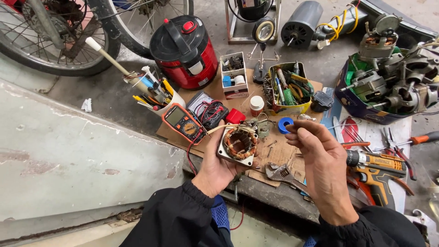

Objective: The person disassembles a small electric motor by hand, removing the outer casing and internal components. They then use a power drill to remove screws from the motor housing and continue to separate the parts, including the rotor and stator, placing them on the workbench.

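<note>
Motor stator [239,144]: square pale metal frame, round bore ringed with copper-brown windings; held up in left hand [218,167], bore tilted toward camera, above cardboard-covered bench edge; pale wire leads sprout from top edge, trailing left and right; right hand [320,158] just beside, apart.

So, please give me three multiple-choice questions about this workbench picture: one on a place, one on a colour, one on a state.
1. Where is the orange multimeter?
A. beside the cordless drill
B. just beyond the left hand
C. in the yellow tin

2. What colour is the tape roll?
A. blue
B. green
C. white

3. How is the motor stator kept?
A. lying on cardboard
B. held in the left hand
C. held in the right hand

Answers: 1 B, it lies behind that hand; 2 A, clearly blue; 3 B, left fingers wrap it.
</note>
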